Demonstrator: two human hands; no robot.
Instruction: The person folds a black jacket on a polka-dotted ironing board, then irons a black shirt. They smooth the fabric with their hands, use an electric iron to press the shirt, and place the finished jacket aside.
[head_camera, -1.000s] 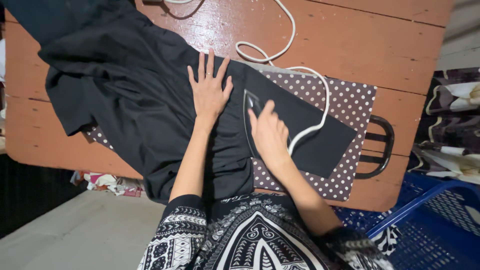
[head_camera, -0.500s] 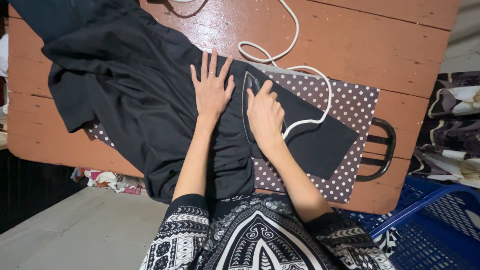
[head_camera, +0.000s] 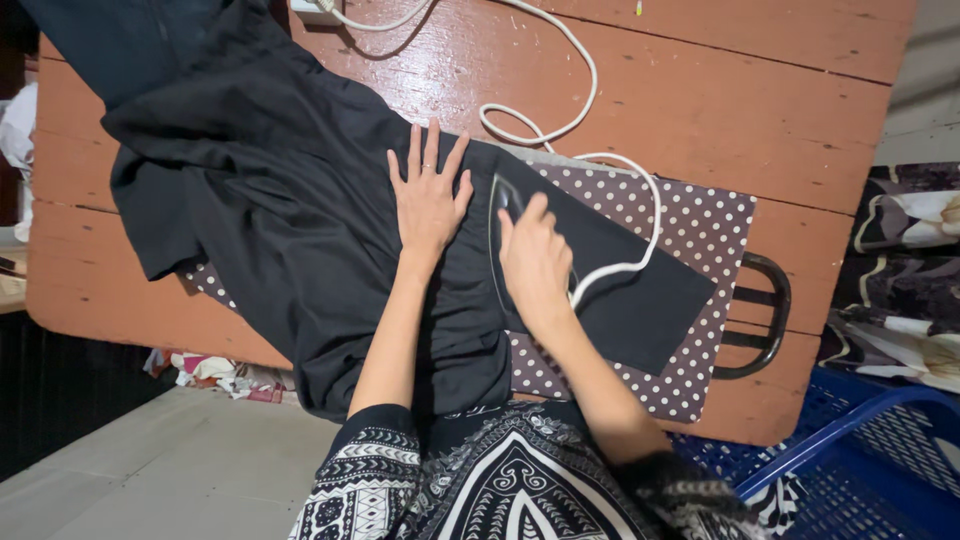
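Pressing: I see my right hand wrapped around the handle of the iron, fingers closed on it, the iron's pointed nose showing past my fingertips.
Left hand: my left hand lies flat with fingers spread apart on the black garment, just beside the iron and holding nothing.
Iron: it sits sole down on the black cloth, over the polka-dot pad, near the middle of the counter.
Cord: a white cord runs from under my right hand, curves over the pad, loops on the bare wood and goes on toward the far edge of the counter.
Garment: it lies across the counter from the far left corner to the near edge, creased on the left, smoother on the strip over the pad.
Handle: a dark metal handle sticks out from under the pad at the right.
Right edge: a blue plastic basket stands below the counter near my right elbow.
Below left: crumpled coloured fabric lies under the counter's edge.
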